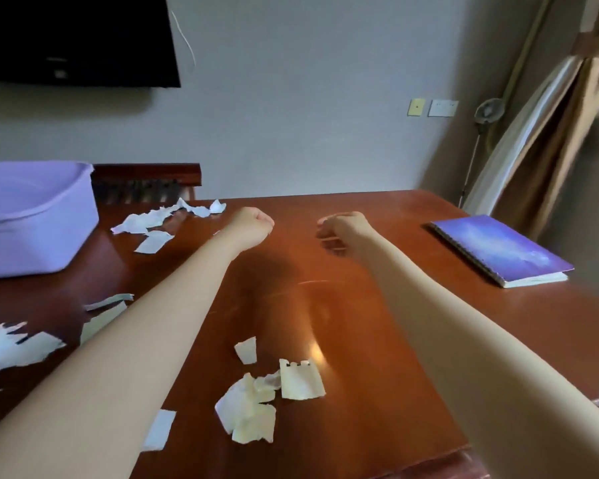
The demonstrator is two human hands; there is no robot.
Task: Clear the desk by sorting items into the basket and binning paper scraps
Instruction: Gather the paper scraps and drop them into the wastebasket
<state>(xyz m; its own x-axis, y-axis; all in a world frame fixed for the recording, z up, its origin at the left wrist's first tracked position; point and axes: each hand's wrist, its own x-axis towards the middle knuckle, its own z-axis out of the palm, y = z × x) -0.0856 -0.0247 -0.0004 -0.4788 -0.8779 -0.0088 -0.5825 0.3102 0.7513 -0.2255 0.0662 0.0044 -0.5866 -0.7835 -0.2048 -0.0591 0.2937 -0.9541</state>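
Torn paper scraps lie across the desk (360,305) in several clusters. One white cluster (166,216) sits just right of the lavender basket (32,233), with a single flat piece (153,242) beside it. Nearer the camera than the basket, at the left edge of the view, lies another white cluster (11,344) with two strips (108,304) next to it. Well away from the basket, toward the near edge of the desk, is a yellowish crumpled heap (251,409) touching a piece with punched holes (300,378). A small scrap (246,350) and a pale rectangle (159,430) lie close by.

The basket stands on the desk's far left corner. A purple spiral notebook (502,250) lies shut far to the basket's right, at the opposite edge.

Both bare arms reach out over the desk, right of the basket. The left hand (253,224) is balled into a fist with nothing showing in it. The right hand (343,228) has its fingers loosely curled; I cannot tell whether they pinch anything.

Behind the basket is a dark wooden chair back (146,181), above it a wall-mounted screen (73,39). Brown curtains (550,150) hang far right.
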